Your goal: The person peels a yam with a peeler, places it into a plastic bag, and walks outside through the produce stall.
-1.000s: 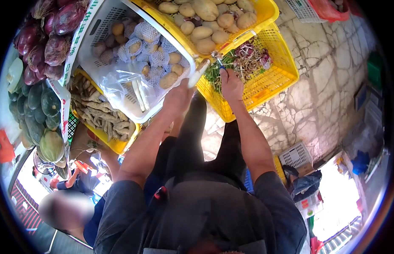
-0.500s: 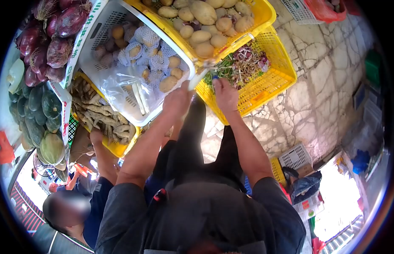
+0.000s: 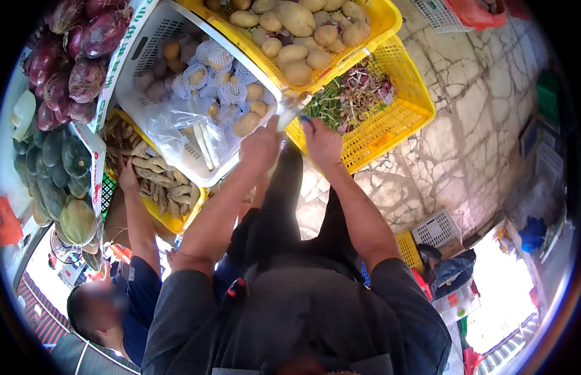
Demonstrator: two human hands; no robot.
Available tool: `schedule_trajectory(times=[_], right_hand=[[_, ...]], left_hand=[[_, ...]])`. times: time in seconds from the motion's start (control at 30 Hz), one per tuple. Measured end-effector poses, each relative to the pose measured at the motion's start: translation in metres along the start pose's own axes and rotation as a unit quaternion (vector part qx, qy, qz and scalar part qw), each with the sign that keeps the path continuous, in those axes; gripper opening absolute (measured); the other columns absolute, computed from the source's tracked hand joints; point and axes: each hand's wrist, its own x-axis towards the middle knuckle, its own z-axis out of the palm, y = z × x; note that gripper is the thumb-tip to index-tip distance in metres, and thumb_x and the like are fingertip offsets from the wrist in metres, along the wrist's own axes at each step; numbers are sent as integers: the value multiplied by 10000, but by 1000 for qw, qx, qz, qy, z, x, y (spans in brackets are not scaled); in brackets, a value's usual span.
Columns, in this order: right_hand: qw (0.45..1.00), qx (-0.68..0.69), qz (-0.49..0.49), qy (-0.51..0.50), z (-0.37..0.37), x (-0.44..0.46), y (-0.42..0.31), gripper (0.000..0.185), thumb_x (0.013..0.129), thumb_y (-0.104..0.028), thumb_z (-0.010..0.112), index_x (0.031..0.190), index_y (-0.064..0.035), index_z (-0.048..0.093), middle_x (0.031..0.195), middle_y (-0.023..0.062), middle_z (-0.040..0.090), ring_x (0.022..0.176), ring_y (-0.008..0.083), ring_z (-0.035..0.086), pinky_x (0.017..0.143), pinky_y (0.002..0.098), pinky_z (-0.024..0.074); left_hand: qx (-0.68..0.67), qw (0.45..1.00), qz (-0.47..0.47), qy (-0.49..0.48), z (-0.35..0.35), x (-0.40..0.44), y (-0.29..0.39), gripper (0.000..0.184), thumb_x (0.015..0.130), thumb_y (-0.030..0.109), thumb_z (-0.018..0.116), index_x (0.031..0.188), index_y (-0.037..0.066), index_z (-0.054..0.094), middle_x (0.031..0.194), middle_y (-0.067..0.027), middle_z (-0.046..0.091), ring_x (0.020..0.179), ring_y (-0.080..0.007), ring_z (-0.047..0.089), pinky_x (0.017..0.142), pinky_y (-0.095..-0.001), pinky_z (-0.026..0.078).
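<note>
My left hand (image 3: 260,149) is closed round a pale white stalk-like vegetable (image 3: 287,114), blurred, its brownish end pointing away from me. My right hand (image 3: 325,145) is closed on a small tool with a blue handle (image 3: 305,119), close beside the stalk. Its blade or working edge is too blurred to tell. Beneath both hands is the yellow crate (image 3: 422,112), holding green trimmings (image 3: 328,105) and purple and brown peelings (image 3: 365,87). To the left, a clear plastic bag (image 3: 172,134) with slim white stalks (image 3: 204,149) lies on the white crate (image 3: 131,69).
Potatoes (image 3: 295,19) fill a yellow crate at the top. Netted round produce (image 3: 233,92) lies in the white crate. A co-worker's hand (image 3: 127,175) is among brown roots (image 3: 154,172) at left. Red onions (image 3: 87,78) and dark green gourds (image 3: 52,153) stand beyond.
Both my hands have shifted slightly left, the right one more, bringing the blue-handled tool nearer the stalk. The co-worker's hand has moved up and left onto the brown roots.
</note>
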Motion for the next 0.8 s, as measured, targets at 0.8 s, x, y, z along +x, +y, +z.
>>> schedule_trajectory(times=[0.8], right_hand=[[992,113,50,-6,2,-8,1,348,1005,-384,577,931,-54,661,722,223,645,669,433,635,607,510,487]], left_hand=[[65,997,-29,20,-1,-20,1,539,971,271,588,1488,237,439,1015,-201,655,866,-364,697,721,-477,550]])
